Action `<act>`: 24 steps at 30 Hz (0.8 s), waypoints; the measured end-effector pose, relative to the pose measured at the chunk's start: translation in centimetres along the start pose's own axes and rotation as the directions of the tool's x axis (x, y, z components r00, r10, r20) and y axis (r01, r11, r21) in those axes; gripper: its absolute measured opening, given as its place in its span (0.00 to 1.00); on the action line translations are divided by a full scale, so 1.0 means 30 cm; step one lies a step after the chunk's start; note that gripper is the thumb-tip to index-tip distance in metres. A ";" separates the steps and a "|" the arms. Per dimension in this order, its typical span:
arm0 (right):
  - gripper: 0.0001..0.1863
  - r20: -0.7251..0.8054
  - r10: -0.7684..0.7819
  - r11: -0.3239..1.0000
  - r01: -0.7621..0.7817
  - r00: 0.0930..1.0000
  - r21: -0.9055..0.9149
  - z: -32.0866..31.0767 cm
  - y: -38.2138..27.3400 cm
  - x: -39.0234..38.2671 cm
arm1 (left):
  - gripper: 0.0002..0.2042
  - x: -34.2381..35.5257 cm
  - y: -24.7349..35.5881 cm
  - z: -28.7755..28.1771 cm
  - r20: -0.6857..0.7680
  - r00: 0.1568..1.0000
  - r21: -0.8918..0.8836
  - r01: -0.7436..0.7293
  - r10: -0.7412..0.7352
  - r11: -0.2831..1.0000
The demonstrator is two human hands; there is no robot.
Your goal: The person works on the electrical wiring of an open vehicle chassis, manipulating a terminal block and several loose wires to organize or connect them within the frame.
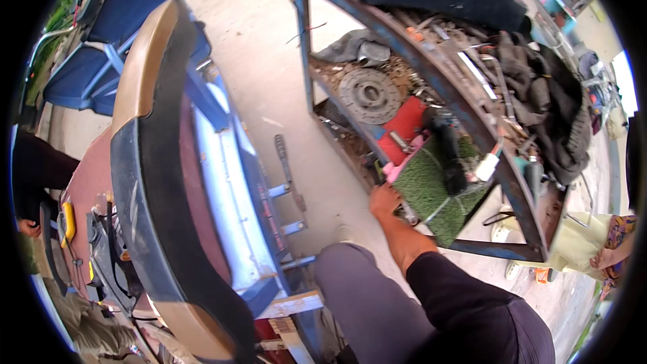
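Note:
My right hand [385, 203], in a black sleeve, reaches down to the near edge of a rusty metal rack [465, 91]. Its fingers are bent and mostly hidden, and I cannot make out whether they hold anything. A small metal part [407, 214] shows against the hand, beside a piece of green artificial turf [431, 185]. Just beyond the fingertips is something pink [391, 171]. On the rack's lower shelf lie a round metal disc [368, 96], a red cloth [406, 128] and a black cylindrical tool [450, 155] with a cable. My left hand is out of view.
A long curved panel, black with tan ends [178, 182], stands on a blue metal frame [239, 162] at left. A black-handled tool [282, 155] lies beside the frame. Tools and dark cloth [539, 94] crowd the rack's top. Another person's hand [28, 228] shows far left; someone stands at right.

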State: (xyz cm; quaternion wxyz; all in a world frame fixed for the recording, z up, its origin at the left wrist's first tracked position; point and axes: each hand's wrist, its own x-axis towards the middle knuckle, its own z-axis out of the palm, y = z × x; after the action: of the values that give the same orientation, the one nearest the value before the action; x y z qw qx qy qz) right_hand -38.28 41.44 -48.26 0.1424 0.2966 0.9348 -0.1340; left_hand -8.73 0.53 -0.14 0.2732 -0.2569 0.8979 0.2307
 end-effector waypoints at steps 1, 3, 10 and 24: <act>0.30 0.001 -0.030 0.998 0.030 1.000 -0.061 -0.021 -0.020 -0.033 | 0.15 -0.018 -0.035 0.001 -0.005 0.998 0.014 -0.055 0.055 0.998; 0.31 -0.168 -0.197 0.970 0.167 0.966 -0.176 -0.048 -0.078 -0.115 | 0.15 -0.023 -0.045 0.027 -0.041 0.995 -0.017 -0.092 0.091 0.996; 0.14 -0.304 -0.715 0.376 0.712 0.630 0.593 -0.658 -0.131 -0.594 | 0.12 -0.064 0.075 -0.020 -0.051 0.974 0.112 -0.216 0.223 0.970; 0.10 -0.506 -0.745 0.572 0.807 0.435 -0.148 -1.631 -0.026 -0.445 | 0.13 -0.219 0.020 0.001 -0.368 0.708 0.287 -0.530 0.603 0.798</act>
State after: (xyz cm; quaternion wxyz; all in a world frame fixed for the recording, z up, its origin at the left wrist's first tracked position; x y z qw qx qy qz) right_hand -37.43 50.32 1.68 -0.2086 -0.1345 0.9565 -0.1531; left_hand -4.34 3.22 4.01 -0.0024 0.0092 0.9861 0.1660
